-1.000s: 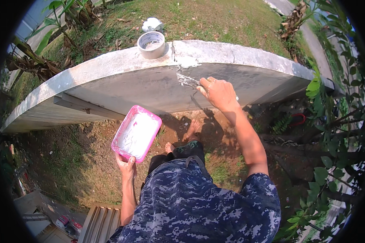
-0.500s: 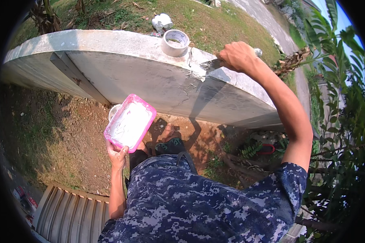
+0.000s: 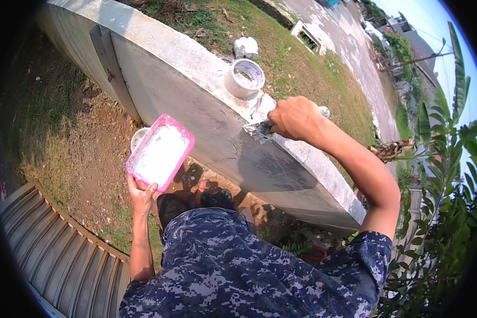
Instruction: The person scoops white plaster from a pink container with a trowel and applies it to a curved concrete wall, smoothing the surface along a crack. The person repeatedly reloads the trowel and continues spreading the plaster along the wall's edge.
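Note:
My left hand [image 3: 142, 194] grips the near end of a pink rectangular tub [image 3: 182, 158], thumb over its rim. Smooth white paste [image 3: 161, 151] covers the inside of the tub. At the wall's top edge, my right hand [image 3: 296, 119] is closed round a putty knife, its handle hidden in the fist. The metal putty knife blade [image 3: 261, 131], smeared with white, lies against the corner of the concrete wall [image 3: 185, 100]. Patchy white paste [image 3: 261, 108] coats the wall top beside my knuckles. A wide roll of tape [image 3: 236, 84] stands just left of it.
A white plastic container [image 3: 246, 47] lies past the tape roll, near the grass. An upright metal post [image 3: 111, 69] is fixed to the wall. Behind the tub, a white round container [image 3: 139, 139] is partly hidden. A ribbed panel [image 3: 63, 244] is at lower left, leafy plants [image 3: 440, 212] at right.
The view has turned, so the wall slants more steeply. My right hand has brought the blade down against the wall's corner, and its angle has changed. My left hand still holds the tub.

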`<act>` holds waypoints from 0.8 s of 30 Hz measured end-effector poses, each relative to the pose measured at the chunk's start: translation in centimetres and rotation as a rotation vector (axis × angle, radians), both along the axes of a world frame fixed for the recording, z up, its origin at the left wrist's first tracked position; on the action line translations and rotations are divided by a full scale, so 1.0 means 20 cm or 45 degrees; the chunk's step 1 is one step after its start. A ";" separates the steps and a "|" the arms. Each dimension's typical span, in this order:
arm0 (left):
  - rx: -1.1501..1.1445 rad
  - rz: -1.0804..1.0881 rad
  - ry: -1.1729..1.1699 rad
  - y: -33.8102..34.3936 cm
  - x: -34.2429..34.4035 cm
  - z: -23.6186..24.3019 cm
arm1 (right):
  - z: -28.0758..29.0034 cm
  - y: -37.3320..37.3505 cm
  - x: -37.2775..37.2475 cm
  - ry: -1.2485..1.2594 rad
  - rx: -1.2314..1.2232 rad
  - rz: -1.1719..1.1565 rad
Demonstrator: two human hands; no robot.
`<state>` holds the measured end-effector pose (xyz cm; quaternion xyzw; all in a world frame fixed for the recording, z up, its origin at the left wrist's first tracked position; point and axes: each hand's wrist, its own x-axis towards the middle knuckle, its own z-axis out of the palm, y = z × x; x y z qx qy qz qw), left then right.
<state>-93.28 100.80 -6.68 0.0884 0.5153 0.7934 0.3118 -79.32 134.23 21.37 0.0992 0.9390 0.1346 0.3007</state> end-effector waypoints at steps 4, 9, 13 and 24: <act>0.084 0.116 -0.002 0.05 0.23 0.01 | 0.14 0.19 -0.01 -0.030 -0.062 -0.022; 0.131 0.312 -0.072 0.09 0.53 0.00 | 0.35 0.32 0.02 -0.094 -0.239 -0.085; 0.123 0.381 -0.086 0.11 0.67 -0.06 | 0.29 0.30 0.19 -0.193 -0.293 -0.128; 0.102 0.192 -0.040 0.18 0.78 -0.07 | 0.14 0.38 0.30 -0.177 -0.372 -0.179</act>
